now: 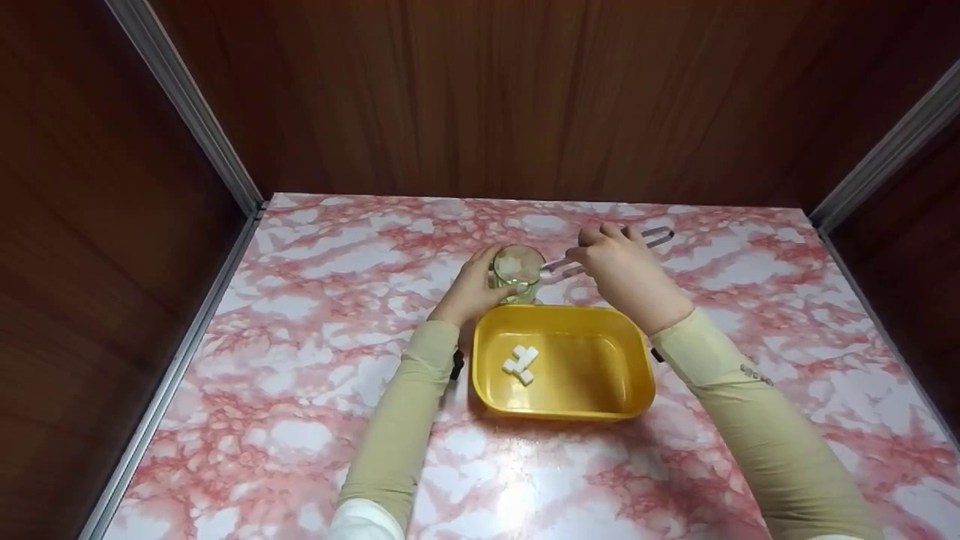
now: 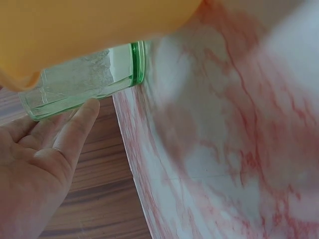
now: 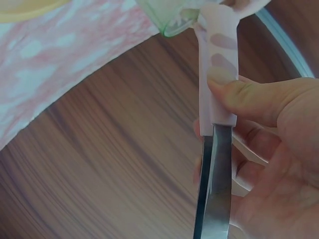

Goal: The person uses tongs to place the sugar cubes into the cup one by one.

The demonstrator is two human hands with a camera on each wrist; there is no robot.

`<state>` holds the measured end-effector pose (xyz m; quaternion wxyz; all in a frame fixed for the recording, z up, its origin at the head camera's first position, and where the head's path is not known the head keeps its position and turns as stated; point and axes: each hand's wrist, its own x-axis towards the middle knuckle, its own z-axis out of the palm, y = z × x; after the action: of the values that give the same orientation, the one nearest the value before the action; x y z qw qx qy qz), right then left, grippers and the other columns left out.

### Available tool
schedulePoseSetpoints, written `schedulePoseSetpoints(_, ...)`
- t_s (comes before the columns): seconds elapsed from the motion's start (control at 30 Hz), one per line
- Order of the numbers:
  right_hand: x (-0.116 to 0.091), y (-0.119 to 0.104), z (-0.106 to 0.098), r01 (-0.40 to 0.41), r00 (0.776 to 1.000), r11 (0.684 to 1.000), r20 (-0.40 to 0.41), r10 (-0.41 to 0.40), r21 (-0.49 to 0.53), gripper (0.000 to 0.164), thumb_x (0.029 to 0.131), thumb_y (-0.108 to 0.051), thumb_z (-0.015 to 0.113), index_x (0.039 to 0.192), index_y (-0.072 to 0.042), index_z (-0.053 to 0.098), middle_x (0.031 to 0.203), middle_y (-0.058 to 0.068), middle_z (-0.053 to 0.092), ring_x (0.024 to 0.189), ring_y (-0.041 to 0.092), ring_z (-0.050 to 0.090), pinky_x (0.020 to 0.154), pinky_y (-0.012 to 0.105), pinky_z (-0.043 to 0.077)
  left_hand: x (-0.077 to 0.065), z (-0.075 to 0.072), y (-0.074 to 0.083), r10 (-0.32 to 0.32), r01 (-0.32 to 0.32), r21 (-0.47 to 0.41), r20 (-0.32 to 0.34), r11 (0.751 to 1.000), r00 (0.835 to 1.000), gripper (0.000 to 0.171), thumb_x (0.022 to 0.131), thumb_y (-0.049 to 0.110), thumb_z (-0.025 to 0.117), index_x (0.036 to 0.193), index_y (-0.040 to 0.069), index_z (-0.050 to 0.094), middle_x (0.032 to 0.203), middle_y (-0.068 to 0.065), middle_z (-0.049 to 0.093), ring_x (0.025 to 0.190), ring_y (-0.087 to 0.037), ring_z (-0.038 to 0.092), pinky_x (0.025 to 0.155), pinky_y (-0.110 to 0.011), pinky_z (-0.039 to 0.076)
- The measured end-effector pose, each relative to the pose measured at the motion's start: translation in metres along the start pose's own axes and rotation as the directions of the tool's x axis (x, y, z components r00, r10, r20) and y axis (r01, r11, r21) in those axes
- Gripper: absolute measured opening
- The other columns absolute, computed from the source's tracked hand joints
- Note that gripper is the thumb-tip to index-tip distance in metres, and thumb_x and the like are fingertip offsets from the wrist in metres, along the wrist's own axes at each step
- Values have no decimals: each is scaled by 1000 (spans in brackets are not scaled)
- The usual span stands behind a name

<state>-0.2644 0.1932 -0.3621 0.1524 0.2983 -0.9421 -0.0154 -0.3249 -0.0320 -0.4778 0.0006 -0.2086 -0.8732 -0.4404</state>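
1. The left hand point(image 1: 469, 291) curves its thumb and fingers around a clear green glass tumbler point(image 1: 529, 292), just beyond the rectangular yellow plastic tub point(image 1: 585, 375).
2. The right hand point(image 1: 622, 274) pinches silver tongs with pale pink ends point(image 3: 219, 144) beyond the tub's right part, tips near the tumbler's rim.
3. Small white cubes point(image 1: 520, 367) lie inside the tub, toward its left.

Head view: white bits point(image 1: 510, 266) in glass point(image 1: 521, 272) too blurry to count; L hand point(image 1: 474, 287) hides pt of its side; R hand point(image 1: 628, 276) covers mid of tongs point(image 3: 222, 117); print point(image 1: 756, 375) on R sleeve point(image 1: 757, 420) too small to read. L wrist view: blurred tub point(image 2: 94, 30), cut by top edge, hides pt of glass. R wrist view: glass cut by top edge, tongs by btm.
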Motion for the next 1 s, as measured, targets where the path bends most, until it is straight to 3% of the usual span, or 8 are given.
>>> schedulePoseSetpoints(0.43,15,-5,12,-9,1000,1000,-6,9,-27,24,87,5,65,100,-12,76,89,10,58,85,33,50,68,48,39,1,1,-1,11,-11,8,-13,1000,1000,75,82,25,78,145,12,39,143,-8,42,129,-23,40,107,-34,31)
schedulePoseSetpoints(1.0,20,-7,26,-6,1000,997,-6,6,-72,26,85,7,66,101,-12,76,90,12,57,86,33,52,71,49,42,1,1,0,5,-5,-3,-10,1000,1000,75,82,22,77,145,10,38,143,-10,41,128,-23,41,106,-33,31)
